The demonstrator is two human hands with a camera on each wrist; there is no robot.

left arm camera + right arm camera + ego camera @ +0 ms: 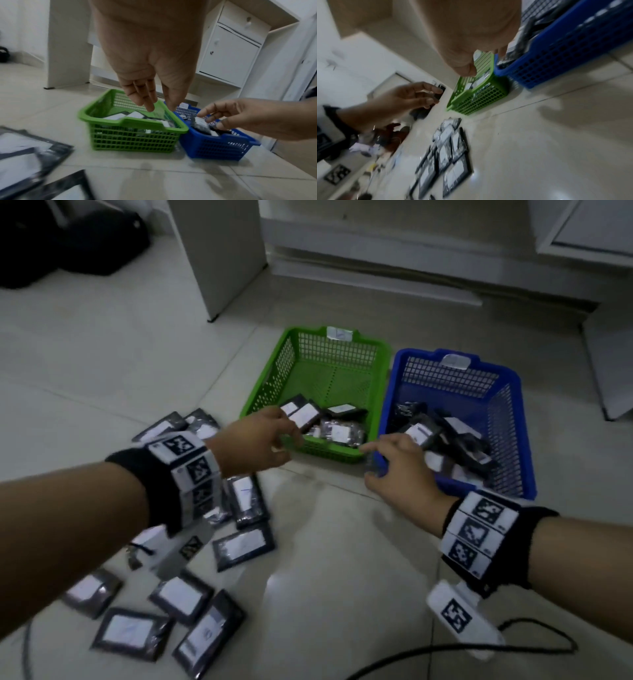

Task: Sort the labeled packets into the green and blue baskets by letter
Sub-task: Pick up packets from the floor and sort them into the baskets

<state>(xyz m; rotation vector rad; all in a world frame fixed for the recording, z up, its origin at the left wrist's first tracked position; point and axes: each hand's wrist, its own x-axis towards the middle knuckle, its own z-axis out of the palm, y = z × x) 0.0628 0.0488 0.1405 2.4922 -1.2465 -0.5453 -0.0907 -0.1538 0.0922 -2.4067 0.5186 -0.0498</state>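
The green basket [260,392] and the blue basket [520,440] stand side by side on the tiled floor, each with several dark packets bearing white labels inside. My left hand [291,436] hovers at the green basket's near rim [137,121]; in the left wrist view its fingers [145,100] are straight and hold nothing. My right hand [373,462] is spread over the blue basket's near left corner [223,147], fingers loose, just above a packet [200,121] that stands in the basket. Several loose packets [243,546] lie on the floor to the left.
A white desk leg [219,258] stands behind the baskets, and a white cabinet [229,56] stands behind and to the right. A black bag [68,244] sits at the far left. A black cable [445,652] runs over the floor at the near right.
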